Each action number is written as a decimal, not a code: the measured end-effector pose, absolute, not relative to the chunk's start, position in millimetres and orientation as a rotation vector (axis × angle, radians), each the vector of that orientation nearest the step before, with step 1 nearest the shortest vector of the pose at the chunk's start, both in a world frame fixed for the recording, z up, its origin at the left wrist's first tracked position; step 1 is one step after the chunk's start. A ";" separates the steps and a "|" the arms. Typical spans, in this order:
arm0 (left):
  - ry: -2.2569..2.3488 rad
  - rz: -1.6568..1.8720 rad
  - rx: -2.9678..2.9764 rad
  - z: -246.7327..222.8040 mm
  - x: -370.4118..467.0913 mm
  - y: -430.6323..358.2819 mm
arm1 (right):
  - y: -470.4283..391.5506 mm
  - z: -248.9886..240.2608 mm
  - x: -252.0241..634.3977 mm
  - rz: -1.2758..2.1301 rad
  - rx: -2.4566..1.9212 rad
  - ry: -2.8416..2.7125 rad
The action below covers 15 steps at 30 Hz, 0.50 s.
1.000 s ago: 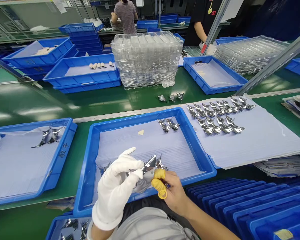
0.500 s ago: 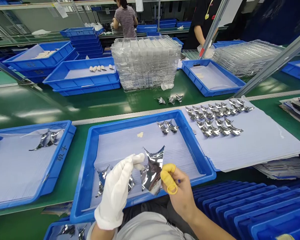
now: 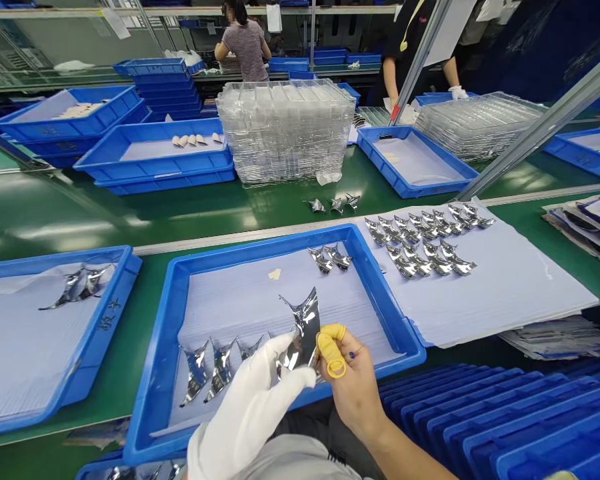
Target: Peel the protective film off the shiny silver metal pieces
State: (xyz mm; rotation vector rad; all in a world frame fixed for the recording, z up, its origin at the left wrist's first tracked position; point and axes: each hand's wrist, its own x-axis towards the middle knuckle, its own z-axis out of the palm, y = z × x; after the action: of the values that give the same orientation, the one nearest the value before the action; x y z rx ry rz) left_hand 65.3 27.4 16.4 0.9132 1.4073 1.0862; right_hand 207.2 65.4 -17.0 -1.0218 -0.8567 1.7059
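Over the front of a blue tray (image 3: 166, 320), a shiny, curved chrome piece with pointed corners (image 3: 307, 327) is held up between my hands. My right hand (image 3: 355, 383), with yellow finger cots on its thumb and forefinger, pinches the piece by its right edge. In a white glove, my left hand (image 3: 250, 407) has its fingers and thumb around the piece's lower left part. Similar chrome pieces (image 3: 221, 367) lie in the tray left of my hands, partly hidden by the glove. Two more chrome pieces (image 3: 329, 257) rest in its far right corner.
Rows of chrome pieces (image 3: 430, 257) lie on white paper (image 3: 510, 287) at the right. Another blue tray (image 3: 115, 313) is at the left, stacked trays (image 3: 480, 413) at lower right. Clear plastic trays (image 3: 287, 133) stand behind. Two people work at the back.
My left hand has moved in from beside the chrome piece to around its lower part. The piece has turned somewhat in my right hand. More pieces show in the tray at left.
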 end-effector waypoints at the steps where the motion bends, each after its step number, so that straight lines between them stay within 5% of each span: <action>1: 1.392 1.028 0.941 14.4 62.9 26.0 | 66.1 -17.4 207.4 1.724 -1.021 -0.830; 15: 1.499 0.948 0.957 9.3 64.0 25.3 | 63.1 -12.5 209.7 1.613 -1.060 -1.004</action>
State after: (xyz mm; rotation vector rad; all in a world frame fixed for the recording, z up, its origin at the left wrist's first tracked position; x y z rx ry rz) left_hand 64.0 25.3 9.3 0.9572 1.4991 0.9484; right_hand 209.7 63.1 -12.5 -1.0599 -1.0038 1.6134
